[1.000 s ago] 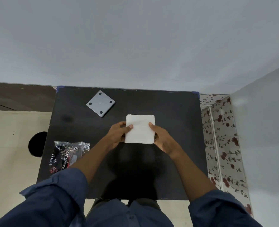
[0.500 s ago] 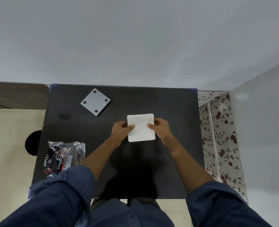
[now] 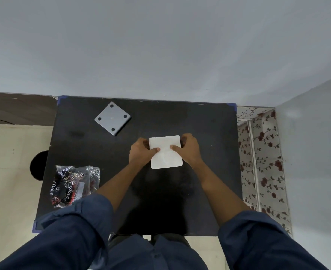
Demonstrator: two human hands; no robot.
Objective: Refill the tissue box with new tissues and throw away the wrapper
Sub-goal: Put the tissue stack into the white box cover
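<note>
A white square stack of tissues (image 3: 165, 155) sits at the middle of the black table (image 3: 209, 172). My left hand (image 3: 140, 152) grips its left edge, thumb on top. My right hand (image 3: 190, 151) grips its right edge, thumb on top, fingers curled round the far corner. A grey square tissue box piece (image 3: 112, 118) with a dark dot at each corner lies flat at the far left, apart from both hands. The crumpled clear and black wrapper (image 3: 73, 185) lies at the table's near left.
A grey wall stands right behind the table's far edge. A flowered cloth (image 3: 262, 162) hangs beside the right edge. A round dark object (image 3: 38, 165) sits on the pale floor to the left. My dark blue sleeves fill the near part of the view.
Both hands have slid further along the tissue stack's sides, toward its far corners. The stack has turned slightly.
</note>
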